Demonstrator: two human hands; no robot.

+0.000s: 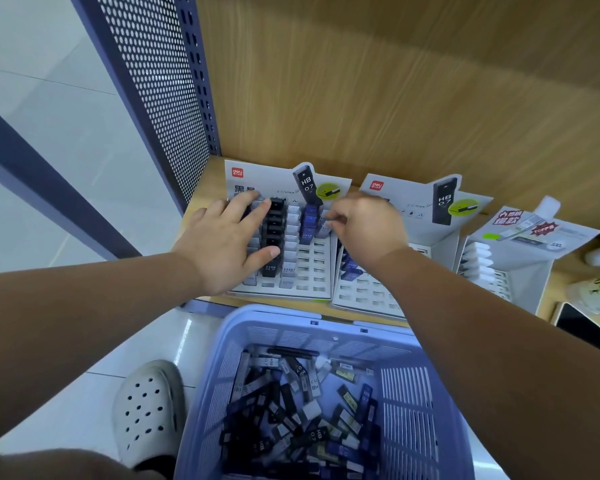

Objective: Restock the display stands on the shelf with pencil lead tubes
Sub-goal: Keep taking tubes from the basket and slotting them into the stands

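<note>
Left hand (229, 244) rests flat, fingers spread, on the display stand (312, 268) – right hand (364, 226), at its 3 o'clock, curls, hold unclear

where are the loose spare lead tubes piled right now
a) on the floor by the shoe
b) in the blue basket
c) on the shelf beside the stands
b: the loose lead tubes lie heaped inside the blue basket, filling its bottom.
</note>
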